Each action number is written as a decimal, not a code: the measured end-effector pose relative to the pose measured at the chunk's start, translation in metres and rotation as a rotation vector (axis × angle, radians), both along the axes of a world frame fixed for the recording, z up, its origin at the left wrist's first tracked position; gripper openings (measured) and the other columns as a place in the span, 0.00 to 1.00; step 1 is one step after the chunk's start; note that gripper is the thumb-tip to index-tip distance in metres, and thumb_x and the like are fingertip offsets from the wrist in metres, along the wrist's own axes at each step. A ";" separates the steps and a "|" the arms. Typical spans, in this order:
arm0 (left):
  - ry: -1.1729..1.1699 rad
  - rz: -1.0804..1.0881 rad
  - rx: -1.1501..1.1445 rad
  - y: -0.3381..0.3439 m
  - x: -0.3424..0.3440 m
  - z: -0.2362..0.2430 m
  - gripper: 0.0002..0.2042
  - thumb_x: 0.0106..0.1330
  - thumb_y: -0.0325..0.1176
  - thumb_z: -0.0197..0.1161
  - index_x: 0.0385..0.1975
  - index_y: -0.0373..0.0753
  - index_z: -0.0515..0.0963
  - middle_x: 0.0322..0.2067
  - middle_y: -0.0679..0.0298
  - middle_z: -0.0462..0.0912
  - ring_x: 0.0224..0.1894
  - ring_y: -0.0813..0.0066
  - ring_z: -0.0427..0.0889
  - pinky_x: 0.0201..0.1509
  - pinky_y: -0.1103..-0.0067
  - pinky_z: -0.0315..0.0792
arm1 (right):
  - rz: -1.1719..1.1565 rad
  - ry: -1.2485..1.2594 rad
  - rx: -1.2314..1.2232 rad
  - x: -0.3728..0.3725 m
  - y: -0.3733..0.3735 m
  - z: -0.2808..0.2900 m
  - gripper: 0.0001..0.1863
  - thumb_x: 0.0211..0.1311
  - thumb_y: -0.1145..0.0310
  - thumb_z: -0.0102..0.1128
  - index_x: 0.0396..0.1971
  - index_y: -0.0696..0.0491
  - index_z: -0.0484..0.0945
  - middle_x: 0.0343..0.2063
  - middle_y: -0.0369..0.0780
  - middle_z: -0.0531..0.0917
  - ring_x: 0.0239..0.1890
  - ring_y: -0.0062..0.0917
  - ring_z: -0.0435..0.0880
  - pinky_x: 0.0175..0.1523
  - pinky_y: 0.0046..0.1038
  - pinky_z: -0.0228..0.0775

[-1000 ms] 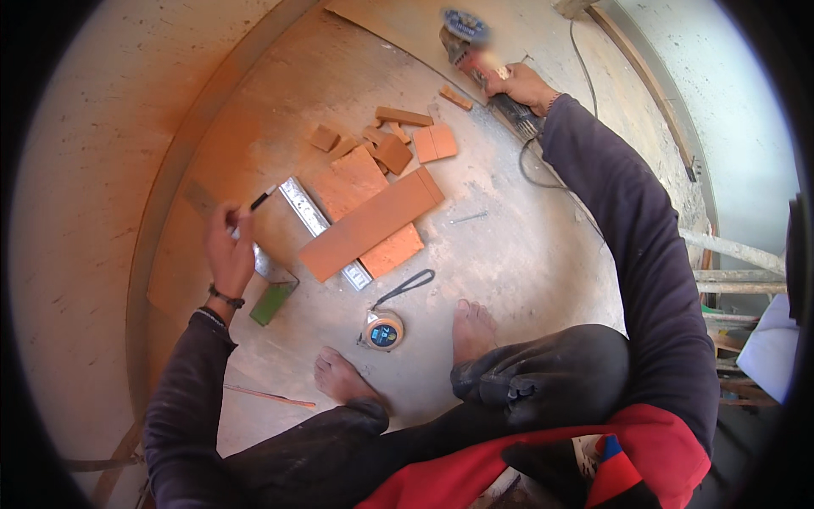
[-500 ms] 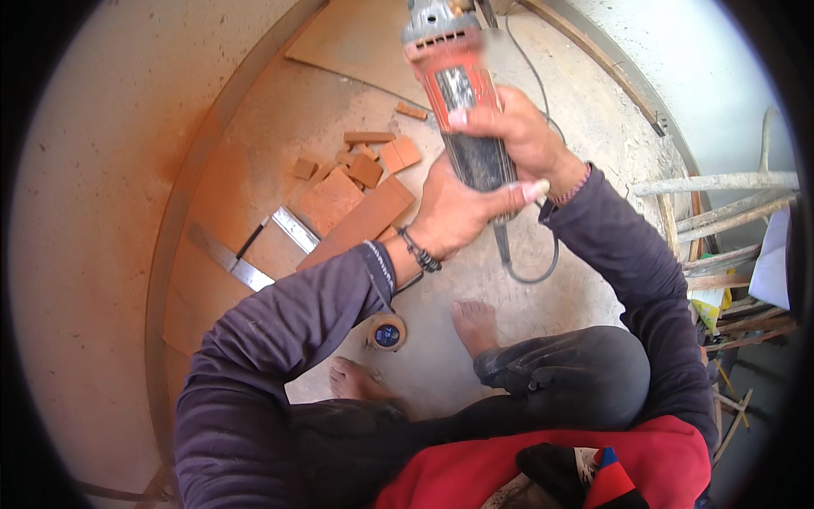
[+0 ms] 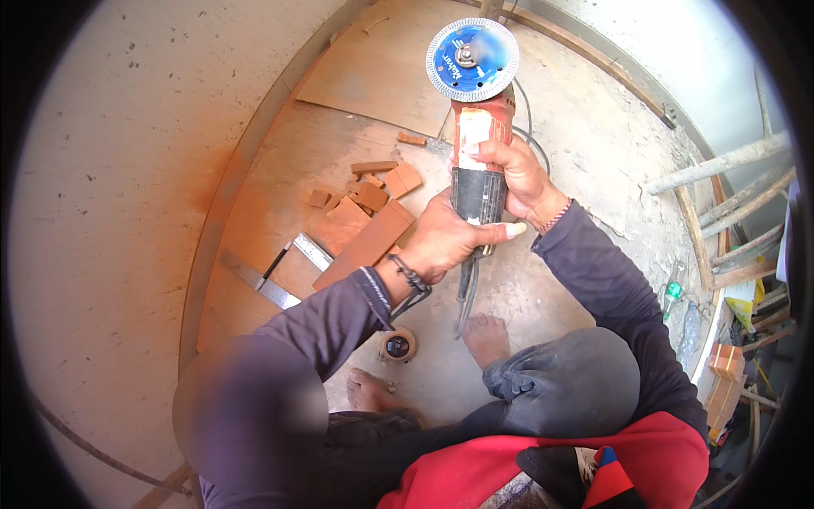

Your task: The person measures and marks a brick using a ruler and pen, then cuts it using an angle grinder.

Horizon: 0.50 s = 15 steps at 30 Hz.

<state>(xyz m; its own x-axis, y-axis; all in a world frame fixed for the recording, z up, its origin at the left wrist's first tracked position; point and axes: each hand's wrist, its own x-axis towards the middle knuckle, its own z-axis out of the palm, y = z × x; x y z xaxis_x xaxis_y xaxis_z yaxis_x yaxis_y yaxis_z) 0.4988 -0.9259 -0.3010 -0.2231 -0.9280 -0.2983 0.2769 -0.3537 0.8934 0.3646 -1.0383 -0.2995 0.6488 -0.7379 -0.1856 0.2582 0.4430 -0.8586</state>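
Both of my hands grip a red and black angle grinder (image 3: 482, 182) in front of me, its head pointing away. A round blue cutting disc (image 3: 449, 68) with a pale rim faces up at its far end. My left hand (image 3: 443, 233) is closed round the black rear of the body, near the cord. Farther up on the right side, my right hand (image 3: 524, 174) wraps the body, with its thumb across the red part. Left of the grinder, a long terracotta tile strip (image 3: 373, 242) lies on the floor among several cut tile pieces (image 3: 403, 180).
A metal try square (image 3: 275, 291) and a dark pen (image 3: 276, 261) lie left of the tiles. A round tape-like roll (image 3: 397, 345) sits by my feet. Wooden poles (image 3: 721, 161) and a stack of bricks (image 3: 723, 373) stand at right. A board (image 3: 373, 85) lies at the back.
The grinder has been turned over in my hands, so the blue disc now shows on top. It also stands more upright in view. The tiles have stayed put.
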 end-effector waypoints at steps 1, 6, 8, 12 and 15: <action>-0.099 0.000 -0.004 -0.002 -0.001 0.004 0.27 0.57 0.29 0.79 0.55 0.35 0.74 0.48 0.64 0.81 0.46 0.79 0.82 0.50 0.78 0.79 | -0.003 -0.023 0.011 0.002 0.000 0.003 0.21 0.60 0.71 0.61 0.53 0.60 0.74 0.39 0.48 0.84 0.41 0.35 0.87 0.52 0.38 0.82; 0.597 -0.145 0.079 -0.001 0.018 0.001 0.25 0.60 0.32 0.75 0.56 0.34 0.74 0.47 0.56 0.82 0.51 0.64 0.84 0.53 0.69 0.81 | 0.347 -0.388 0.138 0.010 0.001 0.019 0.36 0.43 0.59 0.65 0.54 0.61 0.72 0.42 0.49 0.82 0.45 0.37 0.85 0.51 0.36 0.82; 0.426 -0.057 0.009 0.003 0.013 -0.006 0.23 0.60 0.30 0.73 0.53 0.32 0.74 0.47 0.55 0.82 0.49 0.66 0.84 0.50 0.71 0.80 | 0.342 -0.370 -0.002 0.015 -0.002 0.017 0.38 0.44 0.58 0.67 0.57 0.60 0.70 0.42 0.46 0.82 0.46 0.35 0.84 0.53 0.34 0.80; -0.504 0.471 -0.110 0.012 -0.018 0.010 0.24 0.52 0.30 0.74 0.47 0.30 0.73 0.43 0.52 0.81 0.46 0.67 0.83 0.48 0.73 0.77 | 0.236 -0.007 -0.149 0.020 -0.004 0.023 0.37 0.51 0.59 0.71 0.61 0.57 0.69 0.43 0.42 0.82 0.47 0.28 0.84 0.55 0.31 0.78; -0.958 0.752 -0.223 0.020 -0.028 -0.013 0.28 0.46 0.31 0.76 0.46 0.29 0.71 0.39 0.55 0.80 0.43 0.69 0.82 0.49 0.74 0.77 | 0.075 0.070 -0.155 0.037 0.020 0.014 0.36 0.54 0.61 0.72 0.62 0.57 0.69 0.45 0.41 0.82 0.47 0.25 0.83 0.55 0.31 0.78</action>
